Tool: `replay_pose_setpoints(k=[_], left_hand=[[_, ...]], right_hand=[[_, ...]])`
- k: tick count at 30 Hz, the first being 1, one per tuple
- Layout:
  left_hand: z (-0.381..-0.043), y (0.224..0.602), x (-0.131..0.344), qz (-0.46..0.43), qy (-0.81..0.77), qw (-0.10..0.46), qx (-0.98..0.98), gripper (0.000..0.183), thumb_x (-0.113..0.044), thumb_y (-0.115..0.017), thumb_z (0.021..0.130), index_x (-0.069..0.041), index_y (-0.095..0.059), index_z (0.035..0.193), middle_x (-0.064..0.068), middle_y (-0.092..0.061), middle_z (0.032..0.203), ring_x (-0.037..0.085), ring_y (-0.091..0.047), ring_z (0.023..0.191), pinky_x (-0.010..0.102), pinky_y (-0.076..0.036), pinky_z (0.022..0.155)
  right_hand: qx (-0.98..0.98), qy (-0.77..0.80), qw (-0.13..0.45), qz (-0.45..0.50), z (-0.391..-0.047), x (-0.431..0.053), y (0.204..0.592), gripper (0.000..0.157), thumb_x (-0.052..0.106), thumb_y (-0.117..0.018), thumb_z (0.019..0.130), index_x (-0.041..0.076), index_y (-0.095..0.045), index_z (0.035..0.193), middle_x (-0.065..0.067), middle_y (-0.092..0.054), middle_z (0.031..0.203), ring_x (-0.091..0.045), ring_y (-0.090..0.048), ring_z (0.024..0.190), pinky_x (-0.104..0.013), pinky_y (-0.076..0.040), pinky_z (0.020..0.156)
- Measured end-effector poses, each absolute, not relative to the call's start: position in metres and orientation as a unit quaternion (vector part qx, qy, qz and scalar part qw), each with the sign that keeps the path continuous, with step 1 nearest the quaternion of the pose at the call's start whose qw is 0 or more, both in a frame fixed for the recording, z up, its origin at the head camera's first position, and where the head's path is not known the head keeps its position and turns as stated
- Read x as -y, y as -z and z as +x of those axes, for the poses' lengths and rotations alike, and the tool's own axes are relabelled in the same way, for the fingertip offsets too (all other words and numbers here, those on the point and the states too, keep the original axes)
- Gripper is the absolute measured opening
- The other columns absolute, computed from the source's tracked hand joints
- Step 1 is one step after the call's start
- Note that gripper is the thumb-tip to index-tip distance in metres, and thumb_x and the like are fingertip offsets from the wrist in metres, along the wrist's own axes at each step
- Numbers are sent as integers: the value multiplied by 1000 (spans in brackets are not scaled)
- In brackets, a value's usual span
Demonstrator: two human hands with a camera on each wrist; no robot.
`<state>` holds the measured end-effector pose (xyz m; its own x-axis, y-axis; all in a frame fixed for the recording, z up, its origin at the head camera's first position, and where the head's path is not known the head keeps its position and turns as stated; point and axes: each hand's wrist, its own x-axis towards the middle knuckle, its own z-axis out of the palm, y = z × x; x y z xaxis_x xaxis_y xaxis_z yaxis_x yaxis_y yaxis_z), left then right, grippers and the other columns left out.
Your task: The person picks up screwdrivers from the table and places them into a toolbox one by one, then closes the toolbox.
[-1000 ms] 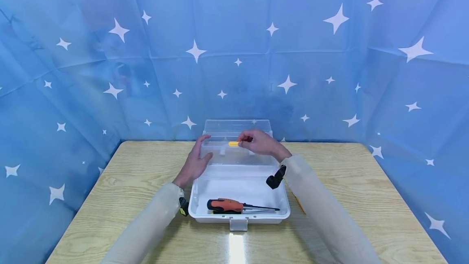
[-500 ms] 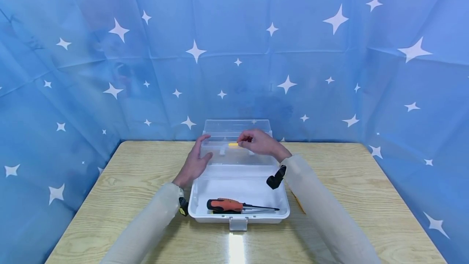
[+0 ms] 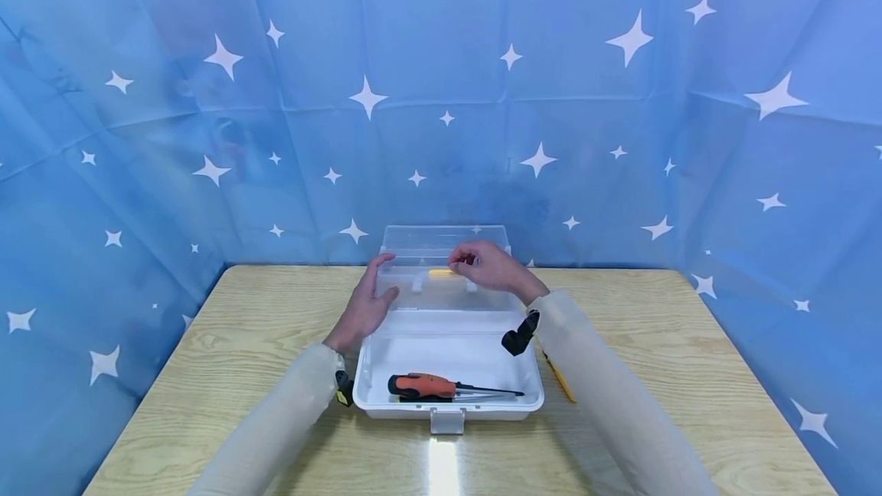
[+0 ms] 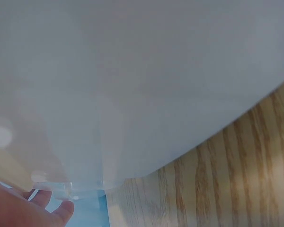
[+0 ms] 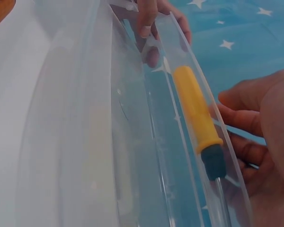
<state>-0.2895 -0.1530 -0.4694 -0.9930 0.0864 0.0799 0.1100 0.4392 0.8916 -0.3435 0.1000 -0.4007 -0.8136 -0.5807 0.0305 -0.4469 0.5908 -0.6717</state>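
Note:
A white toolbox (image 3: 448,410) with its clear plastic lid (image 3: 406,298) raised stands on the table. In the right wrist view, a yellow-handled screwdriver (image 5: 194,104) with a dark collar and metal shaft lies in a narrow compartment of the lid. My right hand (image 3: 491,266) is beside that compartment's outer wall, thumb and fingers apart from the screwdriver's handle. My left hand (image 3: 365,306) holds the lid's left end, thumb on one side and fingers on the other. An orange-and-black screwdriver (image 3: 423,386) lies along the box's front, partly covering another tool.
A slim yellow tool (image 3: 561,380) lies on the wooden table (image 3: 276,343) right of the box, partly behind the right sleeve (image 3: 613,389). A clear latch (image 3: 447,422) hangs from the box's front. A blue star-patterned curtain (image 3: 441,144) stands behind the table.
The yellow screwdriver has gone from raised at my right fingertips to lying lower in the lid compartment. My right fingers have shifted slightly off it; the left hand has stayed put.

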Motion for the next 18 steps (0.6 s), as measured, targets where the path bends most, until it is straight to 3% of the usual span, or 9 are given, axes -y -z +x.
replay_pose_setpoints(k=[8,18], left_hand=[[-290,472,152,-55,529,6,847,54,-19,-49,96,-40,-26,140,-6,-18,154,24,-16,142,58,-21,110],[-289,471,152,-57,529,7,847,53,-20,-49,96,-41,-27,139,-4,-18,155,24,-17,142,56,-21,110]], right_hand=[[-885,357,80,-287,-342,-102,399,13,21,-54,95,20,-65,99,4,-61,92,-16,-54,83,-31,-48,70],[-879,374,52,-290,-341,-113,391,15,19,-54,94,17,-65,104,-4,-63,98,-17,-53,85,-32,-47,71]])
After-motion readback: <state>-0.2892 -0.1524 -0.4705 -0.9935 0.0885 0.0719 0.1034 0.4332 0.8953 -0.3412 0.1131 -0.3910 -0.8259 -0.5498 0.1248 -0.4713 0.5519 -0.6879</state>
